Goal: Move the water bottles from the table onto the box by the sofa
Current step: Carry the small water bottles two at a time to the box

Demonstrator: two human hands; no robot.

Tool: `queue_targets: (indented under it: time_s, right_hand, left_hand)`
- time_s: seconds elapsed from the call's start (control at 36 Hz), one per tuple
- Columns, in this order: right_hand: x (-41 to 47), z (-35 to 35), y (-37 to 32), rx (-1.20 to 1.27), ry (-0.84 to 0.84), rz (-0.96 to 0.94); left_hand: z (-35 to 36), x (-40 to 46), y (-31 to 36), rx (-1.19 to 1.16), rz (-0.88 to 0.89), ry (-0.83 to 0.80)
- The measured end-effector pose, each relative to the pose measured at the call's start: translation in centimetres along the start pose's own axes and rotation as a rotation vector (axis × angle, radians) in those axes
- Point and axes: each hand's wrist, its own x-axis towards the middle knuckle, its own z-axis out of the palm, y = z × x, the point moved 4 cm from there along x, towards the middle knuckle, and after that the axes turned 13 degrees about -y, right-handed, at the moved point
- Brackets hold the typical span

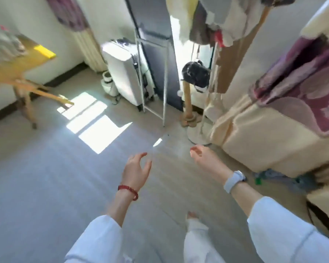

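Observation:
No water bottle shows clearly in this blurred head view. My left hand (136,168), with a red bracelet on the wrist, hangs over the floor with fingers spread and nothing in it. My right hand (204,158), with a pale watch on the wrist, is also held out empty with loosely curled fingers. A wooden table (11,67) with a yellow item on it stands at the far left. The sofa (273,130), under a cream and purple cover, fills the right side. I cannot tell where the box is.
A white appliance (123,73) and a metal-framed dark panel (156,59) stand ahead by the wall. A fan stand with a round base (198,133) and a wooden pole (187,103) are beside the sofa. Clothes hang overhead. Grey floor lies between the table and sofa.

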Motion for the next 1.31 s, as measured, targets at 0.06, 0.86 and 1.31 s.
queue_targets:
  time_s: [0.06, 0.86, 1.31]
  right_hand:
    - [4.3, 2.0, -4.7, -0.085, -0.074, -0.084]
    - [49.3, 34.9, -60.6, -0.463, -0.571, -0.776]
    - [72.2, 51.4, -87.5, -0.363, -0.529, -0.717]
  left_hand:
    - [-3.4, 1.5, -3.0, -0.019, -0.062, 0.064]
    - [-51.6, 24.7, -41.2, -0.141, -0.572, 0.729]
    - [-79.3, 43.5, -62.4, -0.177, -0.452, 0.749]
